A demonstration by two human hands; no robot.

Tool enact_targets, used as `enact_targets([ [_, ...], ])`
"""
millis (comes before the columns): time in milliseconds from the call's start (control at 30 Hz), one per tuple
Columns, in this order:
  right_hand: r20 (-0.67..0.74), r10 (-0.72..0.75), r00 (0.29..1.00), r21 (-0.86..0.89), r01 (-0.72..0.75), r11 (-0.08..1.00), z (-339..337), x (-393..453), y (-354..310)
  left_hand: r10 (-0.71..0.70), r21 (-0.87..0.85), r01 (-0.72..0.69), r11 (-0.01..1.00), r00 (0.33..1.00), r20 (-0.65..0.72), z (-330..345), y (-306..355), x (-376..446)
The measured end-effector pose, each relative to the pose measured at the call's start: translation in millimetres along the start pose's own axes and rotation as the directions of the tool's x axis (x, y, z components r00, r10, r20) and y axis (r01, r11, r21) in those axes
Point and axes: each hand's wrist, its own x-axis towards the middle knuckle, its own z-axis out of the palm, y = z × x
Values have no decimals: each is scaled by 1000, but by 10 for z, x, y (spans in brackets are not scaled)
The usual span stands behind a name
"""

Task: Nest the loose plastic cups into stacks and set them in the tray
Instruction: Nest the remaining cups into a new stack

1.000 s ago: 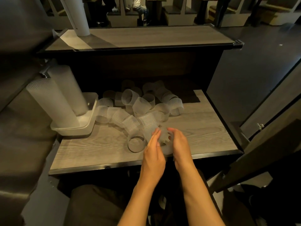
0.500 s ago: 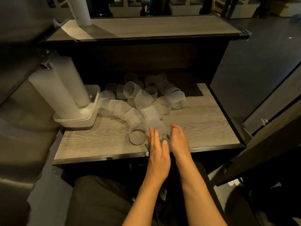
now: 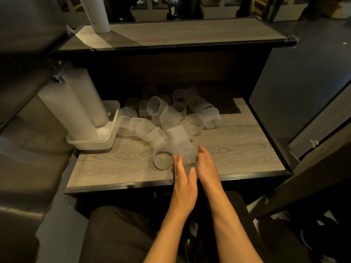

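A ribbed clear cup stack [image 3: 183, 151] lies near the table's front edge between my hands. My left hand [image 3: 183, 177] holds its near end between thumb and fingers. My right hand [image 3: 207, 166] lies along its right side with straight fingers touching it. A single cup [image 3: 162, 161] sits just left of them. Behind, a pile of loose cups [image 3: 171, 115] and short nested rows [image 3: 133, 126] spreads across the table. The clear tray [image 3: 91, 145] stands at the left and carries two tall leaning stacks [image 3: 70, 112], [image 3: 85, 92].
A wooden table [image 3: 237, 145] with a black front edge holds everything. Above it runs an upper shelf [image 3: 190, 33] with a white tube [image 3: 96, 14] on its left end. A dark bench [image 3: 28, 149] flanks the left, and my lap [image 3: 123, 234] is below.
My hands have closed in on the cup stack and lowered it toward the table. The left thumb now lies over its near end. The pile and tray stayed put.
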Motion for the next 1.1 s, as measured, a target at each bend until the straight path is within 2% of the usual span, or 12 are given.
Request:
enact_targets([
  [433,-7,-21,1000,10,21,1000,-46,16,-43,46,61,-43,997,998,-39,-97,81,16],
  [667,-17,8,1000,-17,-9,1000,-74,1,-139,26,6,-26,1000,999,-46,-95,199,12],
  [933,-20,43,999,81,-41,996,-95,-17,-162,41,8,-41,999,998,-57,-101,233,-7],
  [1100,-2,14,1000,-37,-14,999,-120,33,-148,45,29,-44,999,998,-46,-89,237,-9],
])
